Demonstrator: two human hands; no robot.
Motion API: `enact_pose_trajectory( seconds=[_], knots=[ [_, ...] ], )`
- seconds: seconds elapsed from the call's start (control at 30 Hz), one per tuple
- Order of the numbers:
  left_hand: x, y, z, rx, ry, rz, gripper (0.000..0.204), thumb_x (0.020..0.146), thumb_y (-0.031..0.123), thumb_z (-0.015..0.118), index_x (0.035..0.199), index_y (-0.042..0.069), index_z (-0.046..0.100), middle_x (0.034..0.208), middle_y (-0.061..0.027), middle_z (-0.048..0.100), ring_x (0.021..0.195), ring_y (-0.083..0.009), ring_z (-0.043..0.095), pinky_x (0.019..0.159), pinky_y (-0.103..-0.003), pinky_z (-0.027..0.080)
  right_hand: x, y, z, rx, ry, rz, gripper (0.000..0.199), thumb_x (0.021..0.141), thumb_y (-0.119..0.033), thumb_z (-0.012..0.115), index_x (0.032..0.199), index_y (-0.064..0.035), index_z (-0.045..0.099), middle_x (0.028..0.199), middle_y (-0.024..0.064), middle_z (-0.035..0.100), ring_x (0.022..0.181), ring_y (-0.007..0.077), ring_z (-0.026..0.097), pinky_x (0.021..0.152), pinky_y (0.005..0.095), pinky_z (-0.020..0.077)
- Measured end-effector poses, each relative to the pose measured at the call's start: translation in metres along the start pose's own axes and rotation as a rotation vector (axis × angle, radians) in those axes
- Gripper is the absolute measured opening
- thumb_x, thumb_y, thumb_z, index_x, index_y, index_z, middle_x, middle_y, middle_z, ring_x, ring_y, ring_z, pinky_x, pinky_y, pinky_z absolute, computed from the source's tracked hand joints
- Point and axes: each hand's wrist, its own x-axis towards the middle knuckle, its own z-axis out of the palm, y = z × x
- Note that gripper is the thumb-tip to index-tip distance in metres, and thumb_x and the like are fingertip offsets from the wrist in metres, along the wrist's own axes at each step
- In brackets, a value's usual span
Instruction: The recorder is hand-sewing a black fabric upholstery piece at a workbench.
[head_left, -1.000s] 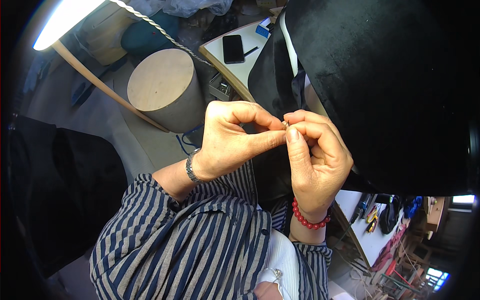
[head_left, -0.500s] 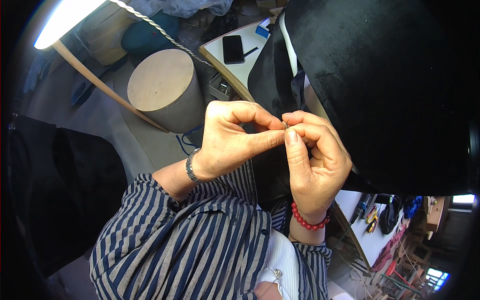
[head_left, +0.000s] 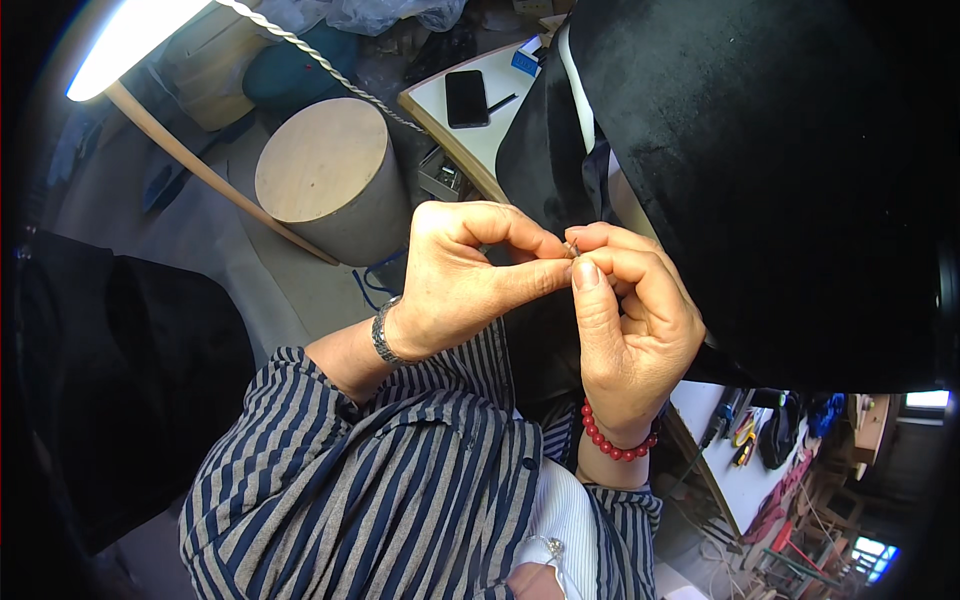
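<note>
My left hand and my right hand meet fingertip to fingertip in the middle of the head view. Between the pinched fingers sits a tiny thin thing, perhaps a needle; too small to tell for sure. Both hands are held against a large piece of black velvet-like fabric with a white edge strip. A metal bracelet is on my left wrist and a red bead bracelet on my right wrist. My sleeves are striped dark blue and grey.
A round wooden stool stands below at the left. A white table carries a black phone and a pen. A lit lamp shines at the top left. Tools lie on a white surface at the lower right.
The hands have hardly moved; the fingertips have shifted slightly against each other at the fabric's edge.
</note>
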Motion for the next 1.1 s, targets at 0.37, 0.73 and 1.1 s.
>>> enact_pose_trajectory(
  seconds=[0.37, 0.73, 1.1],
  knots=[
    [-0.0004, 0.0006, -0.0002, -0.007, 0.004, -0.007, 0.016, 0.076, 0.008, 0.08, 0.084, -0.002, 0.072, 0.076, -0.0082, 0.07, 0.068, -0.0089, 0.065, 0.061, -0.02, 0.052, -0.0014, 0.0029, -0.0019, -0.015, -0.048, -0.034, 0.003, 0.085, 0.005, 0.061, 0.087, 0.0039, 0.063, 0.097, 0.0134, 0.066, 0.066, 0.0041, 0.053, 0.059, 0.0164, 0.0428],
    [0.0013, -0.0008, 0.0004, 0.003, 0.003, 0.066, 0.015, 0.076, 0.009, 0.08, 0.083, -0.002, 0.072, 0.075, -0.0085, 0.07, 0.066, -0.01, 0.065, 0.06, -0.02, 0.053, 0.0003, 0.0028, -0.0009, -0.018, -0.037, -0.055, 0.003, 0.086, 0.004, 0.06, 0.088, 0.0045, 0.063, 0.097, 0.0141, 0.066, 0.07, 0.0069, 0.06, 0.061, 0.017, 0.0476],
    [0.0004, 0.0003, 0.0026, 0.079, -0.007, 0.12, 0.015, 0.074, 0.008, 0.081, 0.082, -0.001, 0.072, 0.074, -0.0087, 0.07, 0.066, -0.0106, 0.065, 0.058, -0.021, 0.051, -0.0025, 0.0033, 0.003, 0.011, 0.058, -0.025, 0.002, 0.083, 0.002, 0.065, 0.085, 0.0016, 0.065, 0.09, 0.0126, 0.069, 0.069, 0.0149, 0.065, 0.063, 0.0243, 0.0512]
  ],
)
